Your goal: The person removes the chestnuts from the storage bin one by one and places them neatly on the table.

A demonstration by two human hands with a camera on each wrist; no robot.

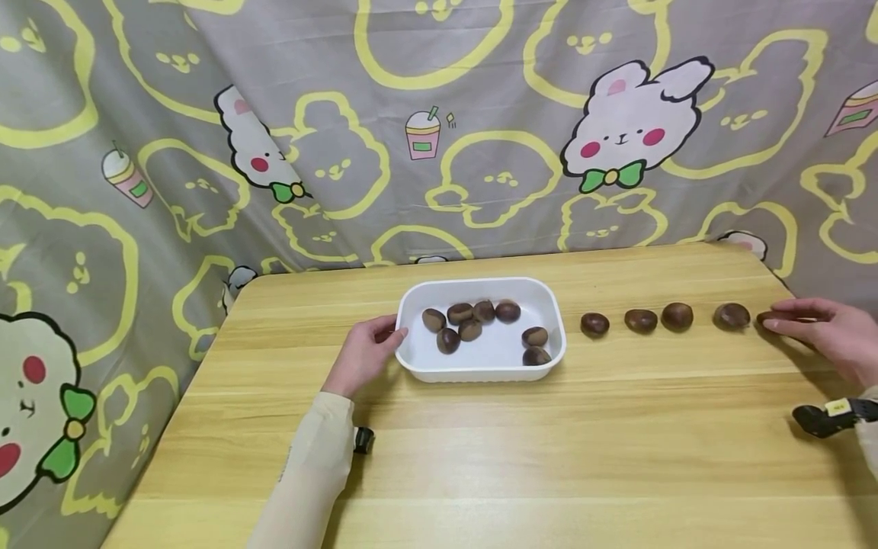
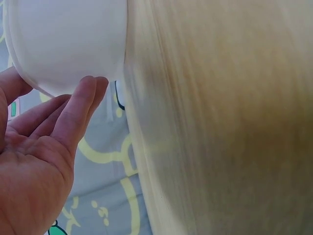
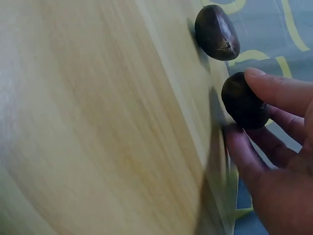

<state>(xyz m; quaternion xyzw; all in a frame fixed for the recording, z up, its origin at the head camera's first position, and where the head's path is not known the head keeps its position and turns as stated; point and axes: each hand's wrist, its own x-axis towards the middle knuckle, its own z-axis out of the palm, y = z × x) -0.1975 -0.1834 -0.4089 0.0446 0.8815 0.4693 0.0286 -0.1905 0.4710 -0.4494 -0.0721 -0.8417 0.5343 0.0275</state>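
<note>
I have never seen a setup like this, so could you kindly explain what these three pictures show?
There is no robot here: a person is working bare-handed. The wide picture comes from a camera worn on the head, looking forward and down; the other two come from cameras on the left and right wrists. On the wooden table stands a white tray with eight chestnuts in it. To its right, four more chestnuts lie in a rough row. The left hand holds the tray's left end. The right hand pinches one further chestnut at the right end of that row. Behind the table hangs a patterned curtain.
</note>
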